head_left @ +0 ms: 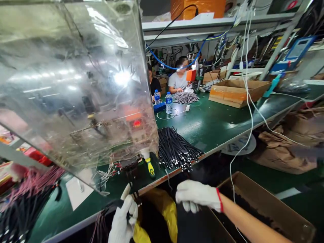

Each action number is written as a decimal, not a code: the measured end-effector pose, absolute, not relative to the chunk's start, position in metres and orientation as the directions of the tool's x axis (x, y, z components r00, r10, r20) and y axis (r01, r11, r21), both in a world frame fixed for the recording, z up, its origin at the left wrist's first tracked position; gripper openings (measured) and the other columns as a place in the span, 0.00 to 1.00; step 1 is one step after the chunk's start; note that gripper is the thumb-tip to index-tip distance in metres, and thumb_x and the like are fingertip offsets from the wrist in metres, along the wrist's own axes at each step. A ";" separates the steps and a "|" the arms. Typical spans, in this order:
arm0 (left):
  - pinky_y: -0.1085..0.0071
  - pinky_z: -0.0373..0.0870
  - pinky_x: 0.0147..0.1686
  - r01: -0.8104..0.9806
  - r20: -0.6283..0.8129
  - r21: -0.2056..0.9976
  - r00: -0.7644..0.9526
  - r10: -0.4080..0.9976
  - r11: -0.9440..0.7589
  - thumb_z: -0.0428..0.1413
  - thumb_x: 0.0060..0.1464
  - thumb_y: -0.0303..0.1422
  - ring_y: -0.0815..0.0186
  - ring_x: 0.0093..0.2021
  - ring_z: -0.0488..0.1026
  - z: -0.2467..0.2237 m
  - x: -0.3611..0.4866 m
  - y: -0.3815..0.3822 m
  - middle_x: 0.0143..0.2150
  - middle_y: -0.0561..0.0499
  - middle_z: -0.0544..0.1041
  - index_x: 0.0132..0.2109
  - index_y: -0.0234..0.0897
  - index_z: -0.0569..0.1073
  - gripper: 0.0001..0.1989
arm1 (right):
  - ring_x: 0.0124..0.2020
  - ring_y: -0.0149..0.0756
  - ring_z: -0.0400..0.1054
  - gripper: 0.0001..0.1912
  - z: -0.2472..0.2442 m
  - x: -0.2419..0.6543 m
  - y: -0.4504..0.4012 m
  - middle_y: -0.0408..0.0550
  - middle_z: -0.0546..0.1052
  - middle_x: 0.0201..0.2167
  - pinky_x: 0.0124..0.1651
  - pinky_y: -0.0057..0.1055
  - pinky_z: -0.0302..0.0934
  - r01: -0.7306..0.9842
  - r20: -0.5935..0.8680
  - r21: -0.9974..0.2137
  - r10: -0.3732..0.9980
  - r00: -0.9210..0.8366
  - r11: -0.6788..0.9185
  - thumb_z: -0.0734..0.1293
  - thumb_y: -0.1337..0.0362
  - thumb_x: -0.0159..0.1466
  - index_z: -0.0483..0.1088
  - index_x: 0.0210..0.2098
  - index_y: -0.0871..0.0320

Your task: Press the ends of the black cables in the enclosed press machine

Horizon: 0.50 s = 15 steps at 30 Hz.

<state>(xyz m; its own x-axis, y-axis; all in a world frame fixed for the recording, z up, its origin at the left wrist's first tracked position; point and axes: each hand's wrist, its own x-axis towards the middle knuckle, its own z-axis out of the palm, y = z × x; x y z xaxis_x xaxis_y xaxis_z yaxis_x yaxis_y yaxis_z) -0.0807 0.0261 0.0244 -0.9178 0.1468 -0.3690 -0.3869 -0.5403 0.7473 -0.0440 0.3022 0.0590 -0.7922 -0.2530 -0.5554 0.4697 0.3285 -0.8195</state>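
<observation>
My left hand (124,217), in a white glove, is at the bottom centre with its fingers curled and one fingertip pointing up. Thin black cables (137,198) with small shiny ends lie against its fingers, just below the machine's opening; the exact grip is partly hidden. To the right, my right hand (198,195) wears a white glove with a red cuff. Its fingers bend downward and close together, and what they hold, if anything, is hidden. Above both hands, a bundle of black cables (177,148) with silvery ends lies at the table edge.
A large clear machine cover (76,84) fills the upper left. A yellow-handled screwdriver (150,167) stands beside it. Below are a yellow bag (168,212) and a cardboard box (268,206). White wires (249,98) hang at right. Two people sit across the green table (192,121).
</observation>
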 end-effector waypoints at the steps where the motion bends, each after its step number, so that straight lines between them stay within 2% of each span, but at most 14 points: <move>1: 0.85 0.43 0.13 -0.391 -0.373 0.775 -0.917 0.141 -0.497 0.69 0.38 0.42 0.78 0.15 0.50 0.023 -0.082 0.028 0.18 0.64 0.54 0.59 0.40 0.63 0.42 | 0.13 0.25 0.63 0.08 0.077 -0.053 0.320 0.43 0.75 0.18 0.14 0.19 0.55 0.433 -0.515 -0.824 -0.163 -0.842 0.365 0.65 0.59 0.54 0.71 0.25 0.57; 5: 0.84 0.43 0.12 -0.412 -0.397 0.865 -0.911 0.110 -0.287 0.67 0.39 0.50 0.76 0.15 0.54 0.023 -0.075 0.030 0.16 0.63 0.56 0.55 0.35 0.67 0.38 | 0.18 0.26 0.66 0.11 0.119 -0.108 0.376 0.45 0.76 0.25 0.19 0.21 0.58 0.297 -0.267 -0.849 0.131 -0.955 0.437 0.63 0.56 0.59 0.67 0.30 0.59; 7: 0.82 0.46 0.12 -0.452 -0.437 0.870 -0.892 0.120 -0.196 0.66 0.37 0.53 0.76 0.15 0.55 0.027 -0.068 0.029 0.15 0.62 0.57 0.49 0.34 0.71 0.36 | 0.22 0.27 0.68 0.11 0.126 -0.140 0.392 0.47 0.78 0.29 0.23 0.21 0.60 0.266 -0.156 -0.791 0.240 -0.958 0.550 0.61 0.57 0.62 0.68 0.32 0.59; 8: 0.82 0.46 0.12 -0.475 -0.459 0.865 -0.879 0.125 -0.163 0.66 0.35 0.54 0.75 0.15 0.56 0.029 -0.065 0.029 0.14 0.61 0.58 0.46 0.34 0.72 0.35 | 0.24 0.28 0.69 0.12 0.127 -0.156 0.397 0.48 0.78 0.30 0.26 0.22 0.60 0.263 -0.108 -0.719 0.271 -0.957 0.643 0.59 0.59 0.63 0.69 0.34 0.60; 10: 0.82 0.46 0.12 -0.496 -0.483 0.860 -0.867 0.119 -0.120 0.65 0.34 0.57 0.75 0.14 0.56 0.033 -0.061 0.029 0.14 0.60 0.59 0.40 0.34 0.73 0.34 | 0.31 0.32 0.72 0.13 0.128 -0.183 0.399 0.50 0.79 0.34 0.33 0.24 0.62 0.257 -0.026 -0.544 0.289 -0.957 0.799 0.57 0.61 0.63 0.71 0.36 0.60; 12: 0.82 0.47 0.12 -0.495 -0.487 0.862 -0.868 0.097 -0.104 0.64 0.34 0.59 0.76 0.14 0.58 0.035 -0.058 0.030 0.14 0.59 0.61 0.36 0.34 0.74 0.33 | 0.39 0.39 0.73 0.15 0.126 -0.203 0.394 0.55 0.79 0.37 0.40 0.29 0.62 0.243 0.026 -0.420 0.279 -0.960 0.874 0.57 0.61 0.63 0.73 0.38 0.61; 15: 0.81 0.52 0.14 -0.497 -0.497 0.861 -0.867 0.030 -0.111 0.66 0.34 0.56 0.77 0.14 0.60 0.034 -0.057 0.031 0.19 0.53 0.70 0.34 0.34 0.75 0.30 | 0.45 0.50 0.72 0.19 0.118 -0.220 0.375 0.63 0.78 0.40 0.45 0.37 0.62 0.210 0.042 -0.390 0.245 -0.969 0.897 0.59 0.55 0.63 0.74 0.38 0.64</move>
